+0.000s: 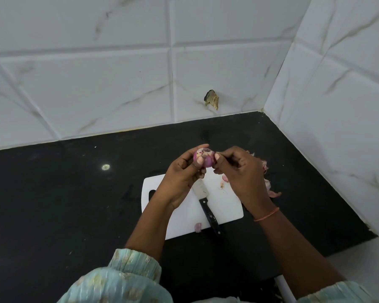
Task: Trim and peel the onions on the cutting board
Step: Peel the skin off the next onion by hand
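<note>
My left hand (184, 171) grips a small purple onion (206, 159) in the air above the far edge of the white cutting board (184, 221). The onion's trimmed end faces up. My right hand (236, 169) pinches the onion's skin at its right side with thumb and fingertips. A black-handled knife (207, 207) lies on the board under my hands, blade pointing away from me. Loose pink onion skins (269, 186) lie on the counter to the right of the board, and one small piece (198, 227) sits at the board's near edge.
The board rests on a black counter (64, 204) in a corner of white tiled walls (96, 73). The back wall has a chipped hole (211, 99). A white spot (105, 167) marks the counter at the left. A white edge (284, 287) shows at the lower right.
</note>
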{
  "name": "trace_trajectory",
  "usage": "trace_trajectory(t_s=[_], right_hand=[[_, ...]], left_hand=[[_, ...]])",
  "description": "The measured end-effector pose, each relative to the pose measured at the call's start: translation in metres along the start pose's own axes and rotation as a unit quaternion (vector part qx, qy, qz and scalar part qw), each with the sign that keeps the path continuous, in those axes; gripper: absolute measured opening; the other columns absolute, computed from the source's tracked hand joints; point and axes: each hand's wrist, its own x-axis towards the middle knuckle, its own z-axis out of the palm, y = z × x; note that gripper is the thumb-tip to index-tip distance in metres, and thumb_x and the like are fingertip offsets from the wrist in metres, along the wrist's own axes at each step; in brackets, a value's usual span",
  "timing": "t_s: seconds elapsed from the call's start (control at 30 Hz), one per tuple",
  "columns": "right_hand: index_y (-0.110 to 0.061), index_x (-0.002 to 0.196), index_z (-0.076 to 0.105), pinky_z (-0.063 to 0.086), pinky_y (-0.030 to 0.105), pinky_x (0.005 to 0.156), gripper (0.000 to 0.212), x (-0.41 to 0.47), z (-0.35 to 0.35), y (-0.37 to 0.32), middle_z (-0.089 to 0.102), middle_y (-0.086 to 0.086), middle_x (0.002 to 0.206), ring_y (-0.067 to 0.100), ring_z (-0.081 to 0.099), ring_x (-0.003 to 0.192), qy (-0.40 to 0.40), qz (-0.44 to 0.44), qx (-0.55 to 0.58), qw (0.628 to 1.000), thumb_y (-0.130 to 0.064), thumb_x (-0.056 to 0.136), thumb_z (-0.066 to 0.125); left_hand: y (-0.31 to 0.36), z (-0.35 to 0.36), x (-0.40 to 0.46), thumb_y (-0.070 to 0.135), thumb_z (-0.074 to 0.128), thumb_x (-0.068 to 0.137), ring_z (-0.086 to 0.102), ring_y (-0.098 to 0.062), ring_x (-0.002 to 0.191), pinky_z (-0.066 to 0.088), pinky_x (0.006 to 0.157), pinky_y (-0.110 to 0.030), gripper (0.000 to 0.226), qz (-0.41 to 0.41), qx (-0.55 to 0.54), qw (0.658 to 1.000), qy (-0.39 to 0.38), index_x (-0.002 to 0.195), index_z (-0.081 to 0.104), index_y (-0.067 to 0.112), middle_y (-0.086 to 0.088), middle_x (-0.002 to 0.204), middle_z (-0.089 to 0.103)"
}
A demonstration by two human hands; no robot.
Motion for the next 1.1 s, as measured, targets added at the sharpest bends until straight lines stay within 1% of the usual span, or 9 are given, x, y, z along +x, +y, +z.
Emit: trace_trajectory(t_s=[0.2, 0.33, 0.4, 0.5, 0.63, 0.8, 0.9, 0.97, 1.1], right_hand=[[-0.013, 0.092, 0.065, 0.055, 0.019, 0.060, 0.001, 0.002, 0.001, -0.004, 0.069, -0.001, 0.080, 0.010, 0.068, 0.069, 0.021, 0.033, 0.043, 0.998, -0.012, 0.091, 0.065], [-0.021, 0.104, 0.062, 0.057, 0.020, 0.071, 0.019, 0.000, 0.005, -0.010, 0.070, -0.010, 0.093, 0.008, 0.069, 0.086, -0.008, 0.018, 0.051, 0.999, -0.026, 0.086, 0.070], [-0.022, 0.103, 0.062, 0.057, 0.021, 0.073, 0.019, -0.001, 0.005, -0.010, 0.069, -0.013, 0.095, 0.007, 0.069, 0.089, -0.026, 0.009, 0.041, 0.999, -0.028, 0.086, 0.069], [-0.016, 0.101, 0.064, 0.059, 0.027, 0.071, 0.015, 0.000, 0.002, -0.006, 0.068, -0.007, 0.091, 0.009, 0.069, 0.083, -0.027, -0.018, 0.006, 0.999, -0.027, 0.090, 0.063], [-0.015, 0.097, 0.065, 0.057, 0.020, 0.069, 0.021, 0.002, 0.000, -0.009, 0.068, -0.005, 0.083, 0.006, 0.068, 0.077, -0.028, -0.032, -0.029, 0.999, -0.033, 0.090, 0.060], [-0.016, 0.098, 0.062, 0.056, 0.018, 0.066, 0.006, 0.003, 0.005, -0.008, 0.067, -0.005, 0.084, 0.005, 0.068, 0.074, 0.011, 0.002, -0.023, 1.000, -0.019, 0.092, 0.063], [-0.021, 0.106, 0.059, 0.054, 0.013, 0.067, 0.011, -0.001, 0.008, -0.012, 0.066, -0.011, 0.092, 0.003, 0.067, 0.082, 0.005, 0.005, 0.019, 1.000, -0.022, 0.096, 0.058], [-0.023, 0.110, 0.059, 0.055, 0.017, 0.072, 0.017, -0.002, 0.010, -0.013, 0.066, -0.012, 0.098, 0.006, 0.067, 0.089, -0.003, -0.004, 0.021, 1.000, -0.023, 0.093, 0.063], [-0.012, 0.097, 0.062, 0.052, 0.015, 0.074, 0.005, 0.003, 0.010, -0.007, 0.062, -0.007, 0.093, 0.006, 0.062, 0.087, 0.013, -0.049, -0.048, 0.998, -0.014, 0.093, 0.064]], left_hand=[[0.000, 0.000, -0.001, 0.027, 0.060, 0.089, 0.053, -0.015, 0.089, 0.052, 0.078, -0.019, 0.044, -0.012, -0.047, 0.999, -0.013, 0.131, 0.062, 0.013, -0.011, 0.119, 0.064], [0.002, 0.001, 0.000, 0.029, 0.065, 0.085, 0.058, -0.023, 0.108, 0.053, 0.090, -0.026, 0.042, 0.006, -0.040, 0.999, -0.006, 0.126, 0.065, 0.021, -0.010, 0.126, 0.065], [0.003, 0.000, 0.000, 0.030, 0.067, 0.084, 0.059, -0.023, 0.111, 0.052, 0.089, -0.027, 0.043, 0.019, -0.021, 1.000, 0.000, 0.126, 0.064, 0.023, -0.008, 0.127, 0.065], [0.005, -0.001, 0.000, 0.032, 0.073, 0.086, 0.060, -0.022, 0.107, 0.052, 0.083, -0.025, 0.044, 0.027, -0.004, 1.000, 0.009, 0.127, 0.064, 0.022, -0.008, 0.126, 0.065], [0.004, -0.002, 0.000, 0.039, 0.077, 0.075, 0.060, -0.025, 0.110, 0.051, 0.082, -0.026, 0.056, 0.032, 0.013, 0.999, 0.020, 0.128, 0.064, 0.023, -0.008, 0.127, 0.064], [0.003, -0.002, 0.000, 0.029, 0.074, 0.081, 0.060, -0.032, 0.117, 0.053, 0.086, -0.029, 0.048, 0.028, 0.010, 0.999, 0.015, 0.127, 0.064, 0.026, -0.005, 0.128, 0.064], [0.006, -0.002, 0.000, 0.028, 0.076, 0.080, 0.059, -0.033, 0.119, 0.054, 0.088, -0.031, 0.051, 0.034, 0.008, 0.999, 0.014, 0.129, 0.062, 0.024, -0.006, 0.129, 0.062], [0.007, -0.001, 0.000, 0.025, 0.074, 0.080, 0.060, -0.031, 0.118, 0.054, 0.090, -0.033, 0.052, 0.036, 0.004, 0.999, 0.002, 0.130, 0.061, 0.023, -0.006, 0.129, 0.062], [0.006, -0.001, -0.001, 0.024, 0.073, 0.080, 0.062, -0.029, 0.117, 0.055, 0.085, -0.029, 0.050, 0.029, 0.012, 0.999, 0.017, 0.129, 0.062, 0.025, -0.004, 0.128, 0.063]])
